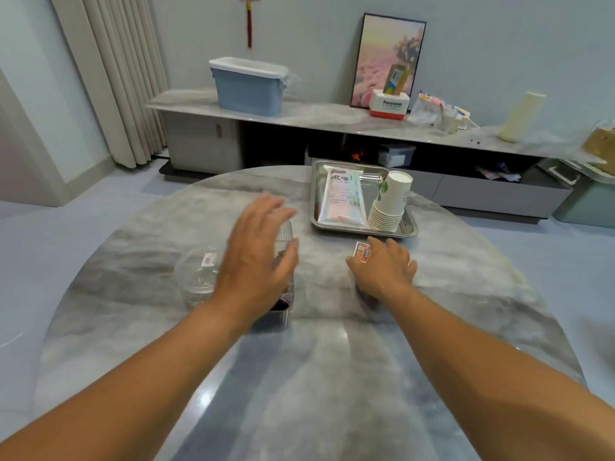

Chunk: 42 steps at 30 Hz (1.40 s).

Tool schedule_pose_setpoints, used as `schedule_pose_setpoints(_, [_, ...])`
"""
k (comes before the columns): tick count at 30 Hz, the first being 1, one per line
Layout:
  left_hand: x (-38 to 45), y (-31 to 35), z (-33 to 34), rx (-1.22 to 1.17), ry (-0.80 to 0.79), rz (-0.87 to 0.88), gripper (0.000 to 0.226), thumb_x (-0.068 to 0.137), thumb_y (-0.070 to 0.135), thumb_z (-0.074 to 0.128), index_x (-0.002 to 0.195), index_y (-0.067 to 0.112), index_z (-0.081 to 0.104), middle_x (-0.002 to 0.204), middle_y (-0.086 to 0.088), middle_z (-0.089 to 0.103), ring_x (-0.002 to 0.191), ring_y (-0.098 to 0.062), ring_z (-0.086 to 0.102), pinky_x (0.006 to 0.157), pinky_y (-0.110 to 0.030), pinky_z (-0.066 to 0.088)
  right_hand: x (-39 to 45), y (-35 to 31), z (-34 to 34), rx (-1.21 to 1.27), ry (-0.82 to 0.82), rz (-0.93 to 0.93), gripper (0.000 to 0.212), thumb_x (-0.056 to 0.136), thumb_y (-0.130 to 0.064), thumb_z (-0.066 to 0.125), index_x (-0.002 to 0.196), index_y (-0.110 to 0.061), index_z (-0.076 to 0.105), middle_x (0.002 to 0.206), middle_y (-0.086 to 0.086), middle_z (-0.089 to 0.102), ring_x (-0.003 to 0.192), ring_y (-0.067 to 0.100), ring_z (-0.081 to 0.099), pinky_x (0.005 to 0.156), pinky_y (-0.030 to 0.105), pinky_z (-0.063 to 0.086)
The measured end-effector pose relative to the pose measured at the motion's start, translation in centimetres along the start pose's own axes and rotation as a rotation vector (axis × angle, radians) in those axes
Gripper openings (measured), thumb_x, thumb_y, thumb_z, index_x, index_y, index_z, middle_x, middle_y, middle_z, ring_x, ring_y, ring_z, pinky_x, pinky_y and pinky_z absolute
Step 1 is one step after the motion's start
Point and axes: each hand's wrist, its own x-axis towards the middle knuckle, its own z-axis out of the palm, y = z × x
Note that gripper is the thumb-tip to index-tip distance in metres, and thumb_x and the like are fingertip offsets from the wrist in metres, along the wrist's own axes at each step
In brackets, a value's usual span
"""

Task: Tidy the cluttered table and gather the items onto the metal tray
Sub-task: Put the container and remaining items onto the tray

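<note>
On the round marble surface [466, 294], the tray [411, 229] sits at the far edge, right of centre, already holding a pouch [341, 197] and cup stack [389, 202]. Loose items lie nearer: a clear box [283, 314] under the left hand [258, 257], a clear lid [199, 271] to its left, a small packet [362, 251] at the right hand [382, 271]. Left hand spread, hovering, gripping nothing; right hand's fingers loose, touching the packet, grip unclear. Right hand is nearer the tray; bare marble between them.
</note>
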Motion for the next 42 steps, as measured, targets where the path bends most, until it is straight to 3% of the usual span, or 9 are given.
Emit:
schedule_pose_setpoints(2, [1.3,1.5,2.0,-0.056,-0.179,0.057,0.043,0.097,0.008,0.060,0.139,0.011,0.055,0.148,-0.005,0.048,0.146,-0.019,0.032,0.122,-0.033,0.027,0.8,0.8,0.2,0.004,-0.059,-0.030,0.072,0.089,-0.066,0.053,0.153,-0.037,0.037,0.162,0.004,0.029,0.148,0.034,0.024,0.118,0.052,0.022])
schedule_pose_setpoints(7, [3.9,3.6,7.4,0.064,-0.623,-0.119,0.069,0.089,-0.004,0.055,0.152,0.015,0.034,0.156,-0.002,0.033,0.146,-0.018,0.022,0.115,-0.037,0.033,0.9,0.5,0.4,-0.015,-0.013,-0.138,0.063,0.083,-0.058,0.067,0.141,-0.039,0.051,0.144,0.004,0.049,0.129,0.035,0.042,0.104,0.042,0.036])
schedule_pose_setpoints(11, [6.1,3.8,11.2,0.112,-0.702,-0.230,0.063,0.086,0.000,0.059,0.145,0.009,0.039,0.152,-0.010,0.038,0.143,-0.027,0.030,0.114,-0.037,0.033,1.5,1.0,0.5,0.006,-0.019,0.013,0.064,0.083,-0.063,0.063,0.135,-0.027,0.052,0.138,0.011,0.047,0.128,0.034,0.043,0.102,0.043,0.037])
schedule_pose_setpoints(15, [8.1,2.3,14.7,0.282,-0.756,-0.180,0.074,0.093,0.005,0.054,0.158,0.012,0.020,0.161,-0.009,0.025,0.150,-0.028,0.018,0.123,-0.038,0.020,2.6,3.0,0.1,-0.010,-0.037,0.170,0.067,0.088,-0.063,0.062,0.138,-0.022,0.045,0.139,0.009,0.041,0.129,0.031,0.038,0.099,0.043,0.040])
schedule_pose_setpoints(20, [9.3,1.7,17.9,0.362,-0.911,-0.177,0.077,0.096,0.008,0.044,0.161,0.018,0.005,0.167,-0.008,0.013,0.156,-0.027,0.002,0.126,-0.049,0.002,5.3,5.5,-3.0,-0.149,-0.180,0.229,0.065,0.085,-0.054,0.064,0.136,-0.020,0.044,0.127,0.009,0.056,0.115,0.032,0.056,0.083,0.041,0.047])
schedule_pose_setpoints(28, [7.4,2.3,16.8,0.332,-0.848,-0.199,0.049,0.096,0.007,0.049,0.143,0.021,0.042,0.138,-0.011,0.045,0.129,-0.034,0.043,0.114,-0.044,0.032,5.1,11.1,-6.2,-0.222,-0.233,0.228,0.043,0.084,-0.050,0.060,0.112,-0.018,0.053,0.086,-0.001,0.053,0.078,0.021,0.054,0.060,0.031,0.037])
schedule_pose_setpoints(31, [4.9,3.1,15.0,0.295,-0.832,-0.218,0.046,0.096,0.007,0.050,0.139,0.022,0.046,0.133,-0.009,0.047,0.123,-0.033,0.046,0.108,-0.040,0.033,3.8,12.0,-7.3,-0.211,-0.298,0.196,0.056,0.080,-0.056,0.068,0.119,-0.019,0.054,0.096,0.001,0.058,0.090,0.023,0.059,0.073,0.033,0.048])
schedule_pose_setpoints(35, [1.1,5.4,12.3,0.251,-0.822,-0.220,0.049,0.092,0.004,0.055,0.136,0.024,0.049,0.128,-0.007,0.049,0.118,-0.032,0.050,0.102,-0.037,0.035,0.4,12.6,-8.3,-0.196,-0.341,0.158,0.063,0.081,-0.055,0.074,0.126,-0.016,0.054,0.110,0.005,0.062,0.099,0.025,0.062,0.073,0.034,0.050])
schedule_pose_setpoints(42, [-4.7,9.3,8.9,0.170,-0.771,-0.275,0.048,0.095,-0.001,0.046,0.135,0.025,0.053,0.124,-0.006,0.052,0.112,-0.033,0.054,0.095,-0.035,0.042,-4.7,12.5,-10.6,-0.240,-0.482,0.064,0.070,0.091,-0.048,0.068,0.149,-0.018,0.042,0.144,0.007,0.053,0.120,0.028,0.058,0.092,0.036,0.055])
